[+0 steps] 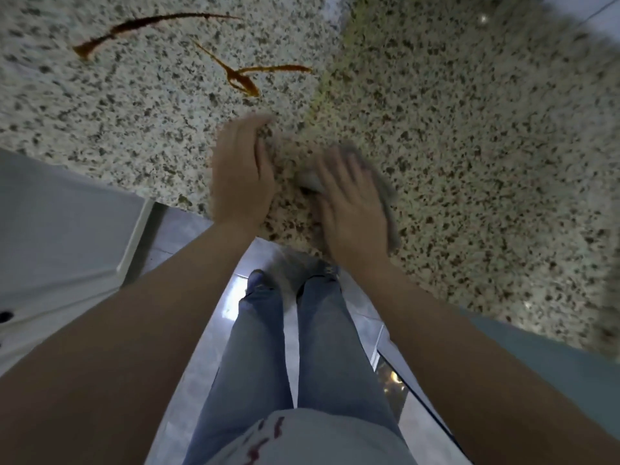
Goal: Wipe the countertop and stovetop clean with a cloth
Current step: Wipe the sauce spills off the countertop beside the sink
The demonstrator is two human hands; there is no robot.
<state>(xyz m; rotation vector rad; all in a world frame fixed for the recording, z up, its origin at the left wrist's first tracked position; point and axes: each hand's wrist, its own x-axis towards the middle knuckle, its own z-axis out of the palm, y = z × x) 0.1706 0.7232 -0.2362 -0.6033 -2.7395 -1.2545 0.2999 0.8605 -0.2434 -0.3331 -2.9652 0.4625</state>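
Far to my left, brown sauce streaks (157, 26) are lying across the speckled stone bench (469, 129), one long curved line and, nearer the middle, a looped squiggle (248, 75). Neither one is being touched by anything yet.

Coming inward, my left hand (240, 172) is hovering or resting edge-on near the front of the bench, fingers straight and close together, holding nothing. It looks cupped a little toward the cloth, as if I am guarding the edge or readying to catch crumbs, though the blur makes that hard to judge.

Just beside it, my right hand (352, 203) is lying flat with fingers spread, pressing down on the grey cloth (382, 182), which is sticking out past my fingertips and along the outer side of my palm. I am not gripping it, only pinning it to the stone. The smear in the picture suggests this hand is sweeping.

So I judge I am wiping the near part of the bench, with the real mess not yet reached. The next move calls for sliding the cloth forward and leftward onto the looped squiggle, keeping the palm pressing hard enough to lift the sticky sauce rather than drag it wider. No stovetop is showing here.
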